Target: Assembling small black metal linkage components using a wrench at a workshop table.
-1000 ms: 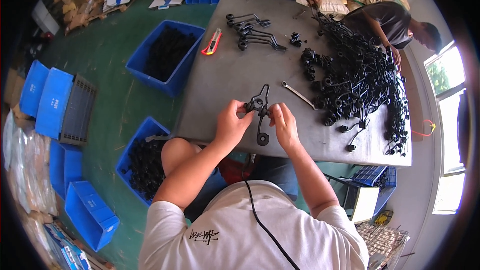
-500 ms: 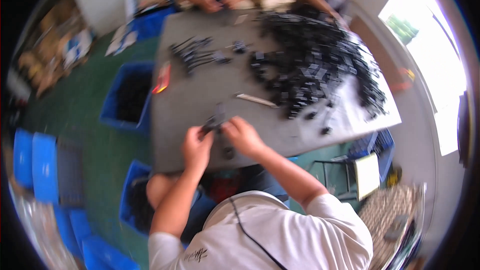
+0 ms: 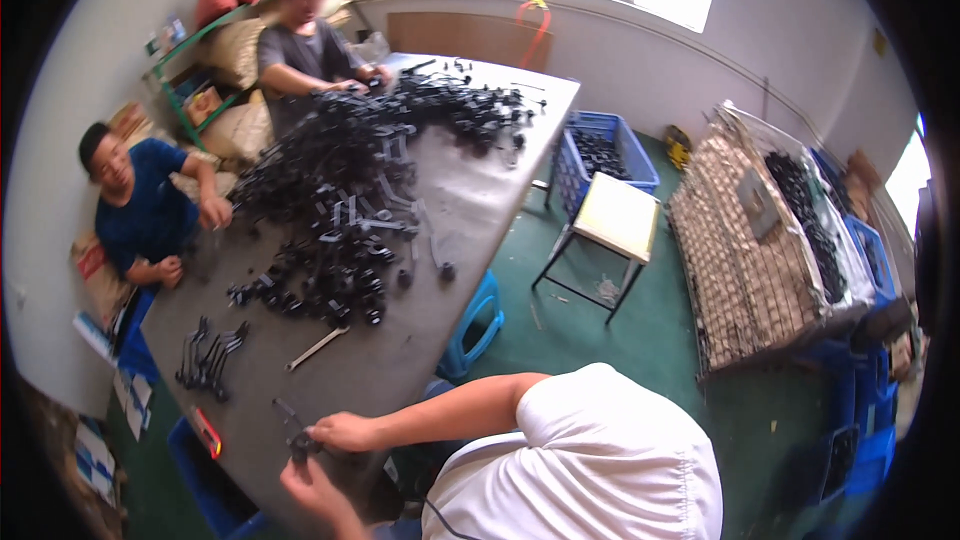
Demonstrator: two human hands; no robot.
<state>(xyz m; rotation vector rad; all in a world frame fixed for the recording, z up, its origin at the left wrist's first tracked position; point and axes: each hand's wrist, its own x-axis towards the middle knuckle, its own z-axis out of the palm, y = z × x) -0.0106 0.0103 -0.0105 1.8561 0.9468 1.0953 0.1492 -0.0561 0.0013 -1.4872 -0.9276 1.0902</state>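
My left hand (image 3: pixel 310 486) is closed around the lower end of a black rod-shaped part (image 3: pixel 299 440) over the near end of the grey table (image 3: pixel 378 372). The fingers of my right hand (image 3: pixel 345 431) pinch the same part from the right side. A thin shaft of it sticks up beyond my fingers; its exact kind is too small to tell. Farther up the table lies a wrench (image 3: pixel 318 349). To its left rests a small group of black rod parts (image 3: pixel 209 358), and below that a red-and-yellow cutter-like tool (image 3: pixel 207 433).
A big heap of similar black parts (image 3: pixel 345 180) covers the far table. Two people, one in a blue shirt (image 3: pixel 148 198) and one in a grey shirt (image 3: pixel 300 58), work beside it. Right of the table stand a stool (image 3: pixel 616 215) and a blue crate (image 3: pixel 640 155). A blue bin (image 3: pixel 195 460) stands lower left.
The view has swung to the right, so the table, heap and co-workers show farther left, with more window and floor at right. Both hands still hold the black part.
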